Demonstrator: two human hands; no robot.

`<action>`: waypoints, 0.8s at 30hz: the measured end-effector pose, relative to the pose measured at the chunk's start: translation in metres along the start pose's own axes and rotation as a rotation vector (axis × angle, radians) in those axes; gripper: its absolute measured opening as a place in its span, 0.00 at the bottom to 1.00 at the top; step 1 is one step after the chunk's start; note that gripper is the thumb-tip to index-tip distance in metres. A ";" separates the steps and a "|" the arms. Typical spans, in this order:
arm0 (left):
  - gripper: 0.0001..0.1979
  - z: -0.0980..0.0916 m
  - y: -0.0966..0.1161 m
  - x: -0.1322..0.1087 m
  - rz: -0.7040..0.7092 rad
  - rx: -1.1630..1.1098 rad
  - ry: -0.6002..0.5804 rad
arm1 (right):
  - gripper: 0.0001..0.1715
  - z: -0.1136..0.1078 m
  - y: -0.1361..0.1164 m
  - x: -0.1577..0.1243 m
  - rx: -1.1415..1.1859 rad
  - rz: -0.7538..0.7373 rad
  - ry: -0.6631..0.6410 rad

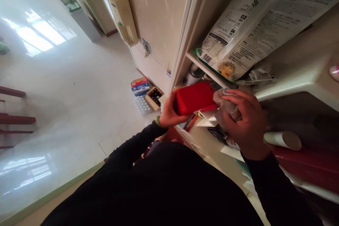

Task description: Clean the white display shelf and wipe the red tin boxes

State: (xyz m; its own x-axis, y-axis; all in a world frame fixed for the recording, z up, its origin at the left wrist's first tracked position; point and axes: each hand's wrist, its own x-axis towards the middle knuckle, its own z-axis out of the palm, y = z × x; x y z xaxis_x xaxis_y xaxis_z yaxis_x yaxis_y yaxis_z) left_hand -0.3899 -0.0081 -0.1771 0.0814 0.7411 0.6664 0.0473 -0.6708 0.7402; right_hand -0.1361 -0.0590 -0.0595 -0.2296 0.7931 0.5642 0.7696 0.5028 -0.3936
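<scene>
Red box | clasped in left fingers | just beside cloth right fingers clutch

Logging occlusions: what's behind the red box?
Past the red box in the left hand, a container shows beneath the shelf board. Anything directly behind the box is covered.

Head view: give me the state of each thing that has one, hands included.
Left hand: gripping the red box.
Red box: held up, tilted; cannot tell whether it is latched.
Right hand: closed on the cloth.
Cloth: bunched up.
Floor box: open, dark round things inside.
Big bag: top out of frame; cannot tell whether sealed.
</scene>
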 end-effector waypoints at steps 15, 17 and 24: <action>0.50 0.007 0.002 -0.008 -0.161 0.048 -0.059 | 0.20 0.017 -0.033 -0.003 -0.040 -0.049 -0.145; 0.50 0.006 0.002 -0.007 -0.147 0.042 -0.060 | 0.19 0.016 -0.030 -0.004 -0.051 -0.022 -0.146; 0.48 0.010 0.001 -0.010 -0.091 0.040 -0.074 | 0.21 0.025 -0.046 -0.007 0.001 -0.138 -0.157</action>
State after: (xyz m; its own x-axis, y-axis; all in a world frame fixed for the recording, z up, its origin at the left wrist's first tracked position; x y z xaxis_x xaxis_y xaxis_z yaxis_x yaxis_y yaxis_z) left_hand -0.3808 -0.0166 -0.1834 0.1477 0.7961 0.5869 0.0977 -0.6022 0.7923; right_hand -0.1851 -0.0795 -0.0633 -0.4229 0.7605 0.4928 0.7241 0.6106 -0.3208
